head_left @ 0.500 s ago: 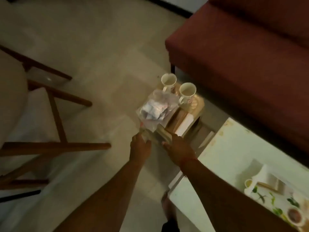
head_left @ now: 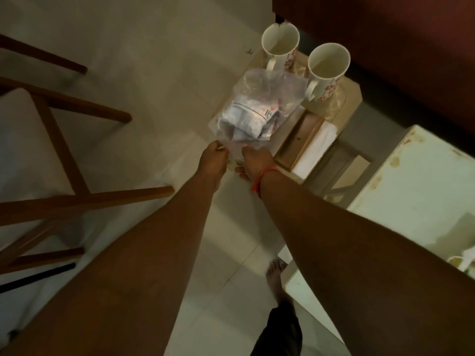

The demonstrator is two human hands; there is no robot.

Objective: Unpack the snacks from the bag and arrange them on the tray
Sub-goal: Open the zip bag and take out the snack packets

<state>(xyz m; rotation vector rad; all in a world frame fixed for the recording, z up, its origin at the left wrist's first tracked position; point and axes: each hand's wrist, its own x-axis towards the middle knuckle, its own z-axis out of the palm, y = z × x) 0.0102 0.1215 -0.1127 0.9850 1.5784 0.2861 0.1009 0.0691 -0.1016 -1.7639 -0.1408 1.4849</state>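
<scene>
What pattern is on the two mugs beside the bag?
White mugs with red flower prints down the side, clearest in the head view.

Mugs (head_left: 305,60) block far side; left floor (head_left: 159,73) open.

The clear, crinkled plastic bag (head_left: 253,109) looks thin and glossy. Two cream glazed ceramic mugs (head_left: 280,46) shine smoothly. The brown wooden chair frame (head_left: 84,199) is matt; the pale tiled floor (head_left: 154,60) is smooth with a faint sheen.

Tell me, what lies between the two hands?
In the head view, only the near edge of the clear plastic bag spans between the left hand and right hand; both pinch it.
</scene>
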